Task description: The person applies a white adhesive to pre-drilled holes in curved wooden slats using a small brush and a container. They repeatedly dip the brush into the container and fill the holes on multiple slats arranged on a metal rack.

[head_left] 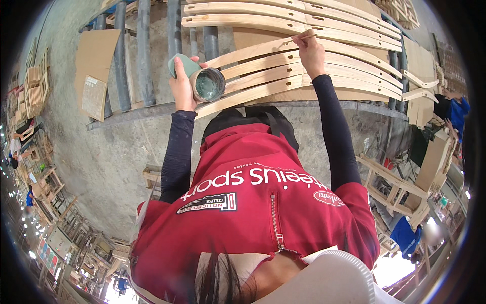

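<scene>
My left hand [183, 92] is closed round a small round tub [209, 85] with a crusted rim and a greyish inside. The same hand also holds a flat green pad [182, 66] against the tub's far side. Farther right, my right hand [311, 54] pinches a thin stick-like tool [307, 36] over the curved wooden slats [266, 66]. Its tip is too small to make out. The pale slats lie side by side, with small oval slots near their middle joints and ends. The tub is just above the left ends of the nearest slats.
Grey metal rollers [144, 55] run under the slats, with a long rail [147, 112] along the near side. Cardboard sheets [96, 55] lie at the left and right. Wooden frames [390, 185] stand on the concrete floor at right. Other people in blue [458, 112] are farther off.
</scene>
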The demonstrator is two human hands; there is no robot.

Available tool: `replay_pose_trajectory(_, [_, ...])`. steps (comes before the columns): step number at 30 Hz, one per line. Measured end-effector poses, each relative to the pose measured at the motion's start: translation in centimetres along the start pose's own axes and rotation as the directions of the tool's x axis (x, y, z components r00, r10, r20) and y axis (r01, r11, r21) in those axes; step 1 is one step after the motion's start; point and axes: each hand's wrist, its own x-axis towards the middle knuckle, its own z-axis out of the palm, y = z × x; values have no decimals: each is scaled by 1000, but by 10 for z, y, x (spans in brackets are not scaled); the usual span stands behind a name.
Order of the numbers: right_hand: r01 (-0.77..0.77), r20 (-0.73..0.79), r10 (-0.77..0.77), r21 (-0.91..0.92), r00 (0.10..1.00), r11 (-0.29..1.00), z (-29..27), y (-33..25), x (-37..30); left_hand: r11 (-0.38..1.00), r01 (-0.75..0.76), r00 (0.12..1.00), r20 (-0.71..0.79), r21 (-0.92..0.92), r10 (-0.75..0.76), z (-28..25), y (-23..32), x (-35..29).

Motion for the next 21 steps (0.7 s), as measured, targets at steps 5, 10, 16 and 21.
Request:
replay_pose_trajectory(5, [-12, 14, 13, -116, 1000, 993, -8, -1, -2, 987, 116, 980, 149, 107, -132, 5, -7, 19])
replay_pose_trajectory(10, [-21, 2, 21, -65, 1000, 998, -2, -6, 1, 948, 280, 851, 419, 151, -318, 29, -66, 86])
replay_pose_trajectory(16, [6, -11, -8, -173, 1000, 985, -7, -12, 3, 890, 427, 789, 416, 157, -452, 53, -115, 122])
replay_pose_trajectory(21, [-17, -16, 15, -116, 1000, 993, -4, -13, -1, 877, 465, 795, 379, 119, -473, 51, -123, 125])
